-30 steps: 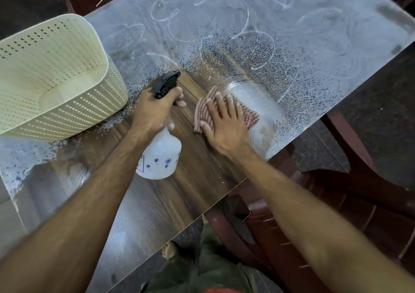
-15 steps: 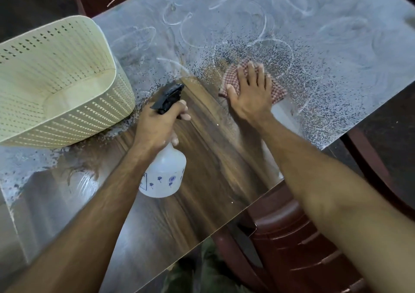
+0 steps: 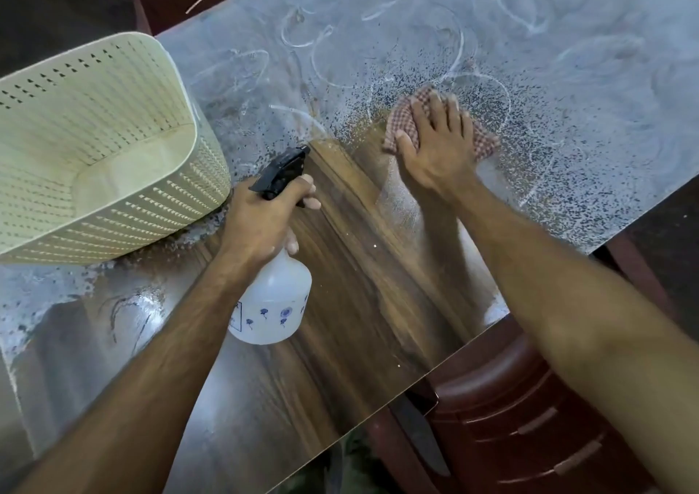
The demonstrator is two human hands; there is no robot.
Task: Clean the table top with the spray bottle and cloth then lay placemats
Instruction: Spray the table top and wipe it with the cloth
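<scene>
My left hand (image 3: 264, 217) grips the neck of a white spray bottle (image 3: 274, 304) with a black trigger head and small blue flowers; its base rests on the table. My right hand (image 3: 435, 145) lies flat, fingers spread, pressing a red-and-white checked cloth (image 3: 484, 141) onto the table top (image 3: 378, 304). The cloth sits at the border between the wiped brown wood and the grey dusty film, which is speckled with spray droplets and marked with white ring stains. No placemats are in view.
A cream perforated plastic basket (image 3: 94, 153) stands tilted at the left on the table, close to my left hand. Dark red plastic chairs (image 3: 510, 418) sit below the table's near edge at lower right, another at the far side.
My right hand pushed the cloth away from me, from the wiped wood near the bottle up into the speckled dusty area. My left hand kept holding the bottle in place.
</scene>
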